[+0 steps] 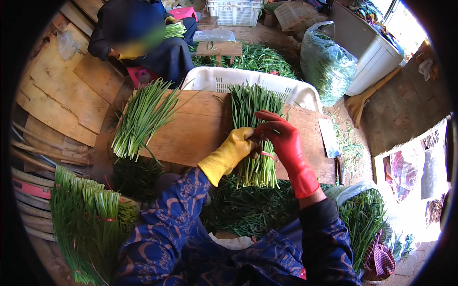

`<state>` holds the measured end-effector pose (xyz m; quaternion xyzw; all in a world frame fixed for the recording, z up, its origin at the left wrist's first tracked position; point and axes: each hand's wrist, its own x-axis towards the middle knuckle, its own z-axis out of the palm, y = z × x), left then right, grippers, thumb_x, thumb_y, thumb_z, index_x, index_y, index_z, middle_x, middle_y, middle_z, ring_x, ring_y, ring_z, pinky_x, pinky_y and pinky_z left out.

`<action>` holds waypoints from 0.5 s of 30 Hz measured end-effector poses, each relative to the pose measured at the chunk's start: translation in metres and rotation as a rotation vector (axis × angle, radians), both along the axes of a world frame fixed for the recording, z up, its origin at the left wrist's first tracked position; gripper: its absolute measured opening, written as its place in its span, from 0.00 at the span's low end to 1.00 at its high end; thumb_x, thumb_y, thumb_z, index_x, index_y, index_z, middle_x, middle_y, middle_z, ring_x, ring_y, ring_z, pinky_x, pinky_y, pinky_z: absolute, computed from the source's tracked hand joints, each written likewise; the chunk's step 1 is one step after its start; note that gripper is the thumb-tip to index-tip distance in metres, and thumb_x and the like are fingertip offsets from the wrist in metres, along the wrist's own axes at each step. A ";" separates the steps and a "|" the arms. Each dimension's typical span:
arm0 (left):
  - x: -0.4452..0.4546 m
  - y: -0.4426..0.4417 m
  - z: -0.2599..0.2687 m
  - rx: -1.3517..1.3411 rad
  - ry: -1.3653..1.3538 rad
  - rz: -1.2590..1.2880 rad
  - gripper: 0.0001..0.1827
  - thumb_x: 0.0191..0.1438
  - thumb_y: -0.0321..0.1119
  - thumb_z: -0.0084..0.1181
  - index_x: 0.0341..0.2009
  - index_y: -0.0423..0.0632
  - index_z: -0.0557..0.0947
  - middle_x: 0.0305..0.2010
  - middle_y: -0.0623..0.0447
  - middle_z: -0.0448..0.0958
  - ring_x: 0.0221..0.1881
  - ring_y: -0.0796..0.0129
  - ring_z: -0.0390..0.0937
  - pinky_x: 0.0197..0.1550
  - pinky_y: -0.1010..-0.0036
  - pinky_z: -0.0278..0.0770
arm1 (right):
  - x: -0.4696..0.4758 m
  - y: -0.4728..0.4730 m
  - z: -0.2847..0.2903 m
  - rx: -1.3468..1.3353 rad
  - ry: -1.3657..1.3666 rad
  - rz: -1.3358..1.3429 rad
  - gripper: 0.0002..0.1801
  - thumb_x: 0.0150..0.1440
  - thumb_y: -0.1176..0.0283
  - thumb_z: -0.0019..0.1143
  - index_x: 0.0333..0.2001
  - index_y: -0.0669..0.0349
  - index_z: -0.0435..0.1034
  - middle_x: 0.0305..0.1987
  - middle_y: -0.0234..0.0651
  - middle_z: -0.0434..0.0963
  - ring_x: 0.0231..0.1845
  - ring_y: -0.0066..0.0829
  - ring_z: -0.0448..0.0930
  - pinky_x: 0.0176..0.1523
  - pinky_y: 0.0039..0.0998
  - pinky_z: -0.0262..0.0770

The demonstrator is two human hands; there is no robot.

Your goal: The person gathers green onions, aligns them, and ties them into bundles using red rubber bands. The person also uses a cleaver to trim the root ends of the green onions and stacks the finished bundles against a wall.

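A bunch of Chinese chives (258, 103) lies across the wooden board (193, 121), its pale stems towards me. Around the stems runs a red tie (267, 154), partly hidden by my hands. My left hand (240, 143), in a yellow rubber glove, rests over the bunch with its fingers bent. My right hand (281, 137), in a red rubber glove, meets the left fingertips above the tie, index finger raised. Whether a tie end is pinched between them is too small to tell. Loose chives (145, 119) lie at the board's left end.
A cleaver (328, 137) lies at the board's right edge, handle towards me. Beyond the board stands a white plastic crate (250, 75). Tied chive bunches (89, 214) stand at my left; bagged chives (361, 214) at my right. Another person (143, 43) sits at the far left.
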<state>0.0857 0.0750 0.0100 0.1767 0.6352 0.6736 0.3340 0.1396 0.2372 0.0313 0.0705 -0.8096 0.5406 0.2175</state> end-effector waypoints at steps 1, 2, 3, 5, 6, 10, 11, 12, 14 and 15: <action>-0.004 -0.002 0.000 -0.026 0.039 -0.002 0.08 0.65 0.28 0.50 0.40 0.41 0.82 0.28 0.53 0.80 0.27 0.72 0.76 0.30 0.77 0.73 | 0.007 -0.001 0.000 0.007 -0.008 -0.061 0.08 0.50 0.80 0.67 0.36 0.62 0.82 0.51 0.38 0.83 0.63 0.42 0.76 0.65 0.38 0.71; -0.009 -0.005 -0.002 -0.034 0.013 -0.004 0.09 0.65 0.28 0.50 0.40 0.41 0.83 0.28 0.53 0.80 0.27 0.72 0.76 0.30 0.77 0.73 | 0.014 -0.005 0.010 0.265 0.154 -0.108 0.10 0.50 0.80 0.67 0.38 0.63 0.81 0.47 0.41 0.83 0.56 0.43 0.80 0.60 0.38 0.75; -0.014 -0.008 -0.007 -0.042 -0.012 -0.004 0.09 0.64 0.28 0.50 0.40 0.41 0.83 0.28 0.53 0.80 0.27 0.73 0.76 0.29 0.77 0.73 | 0.025 -0.013 0.017 0.247 0.157 0.004 0.10 0.49 0.81 0.67 0.38 0.63 0.80 0.46 0.42 0.83 0.54 0.44 0.81 0.59 0.39 0.76; -0.022 0.002 -0.005 -0.082 0.202 -0.035 0.10 0.63 0.26 0.48 0.40 0.40 0.84 0.27 0.54 0.80 0.26 0.73 0.75 0.28 0.78 0.72 | 0.049 -0.021 0.024 0.225 0.159 0.204 0.09 0.49 0.82 0.66 0.37 0.65 0.79 0.44 0.44 0.83 0.50 0.45 0.82 0.55 0.39 0.78; -0.024 0.000 0.006 -0.137 0.095 -0.097 0.11 0.62 0.24 0.48 0.40 0.40 0.84 0.27 0.54 0.79 0.25 0.73 0.74 0.27 0.77 0.72 | 0.050 -0.026 0.020 0.207 0.142 0.368 0.11 0.49 0.81 0.68 0.38 0.63 0.80 0.44 0.41 0.84 0.49 0.42 0.83 0.57 0.39 0.77; -0.032 0.012 0.000 -0.150 0.067 -0.236 0.10 0.61 0.24 0.48 0.39 0.42 0.85 0.25 0.54 0.78 0.25 0.73 0.74 0.27 0.75 0.73 | 0.025 -0.044 -0.031 0.324 0.006 0.696 0.08 0.54 0.75 0.66 0.39 0.60 0.81 0.36 0.39 0.83 0.40 0.40 0.83 0.45 0.36 0.79; -0.032 0.009 0.000 -0.167 0.131 -0.249 0.10 0.61 0.24 0.48 0.38 0.42 0.85 0.25 0.54 0.78 0.25 0.72 0.75 0.27 0.74 0.74 | 0.020 -0.042 -0.045 0.380 -0.074 0.736 0.07 0.55 0.74 0.66 0.39 0.60 0.81 0.34 0.39 0.82 0.38 0.39 0.83 0.42 0.35 0.79; -0.033 0.005 0.000 -0.183 0.196 -0.263 0.10 0.60 0.23 0.48 0.38 0.42 0.85 0.25 0.53 0.79 0.26 0.71 0.76 0.28 0.73 0.75 | 0.017 -0.034 -0.062 0.412 -0.196 0.643 0.05 0.54 0.72 0.65 0.36 0.58 0.81 0.31 0.39 0.81 0.35 0.41 0.82 0.40 0.37 0.78; -0.063 -0.047 -0.034 -0.215 1.004 -0.275 0.08 0.54 0.24 0.52 0.33 0.42 0.84 0.29 0.47 0.82 0.30 0.56 0.80 0.36 0.65 0.78 | 0.016 -0.027 -0.088 0.297 -0.246 0.537 0.07 0.53 0.67 0.66 0.32 0.58 0.82 0.28 0.39 0.81 0.31 0.40 0.82 0.38 0.37 0.77; -0.066 -0.074 -0.029 -0.539 0.882 -0.356 0.07 0.51 0.26 0.53 0.32 0.43 0.84 0.30 0.44 0.82 0.32 0.52 0.80 0.39 0.63 0.78 | 0.022 -0.025 -0.063 0.010 -0.769 0.501 0.07 0.53 0.67 0.67 0.33 0.58 0.83 0.31 0.38 0.84 0.33 0.33 0.84 0.40 0.33 0.78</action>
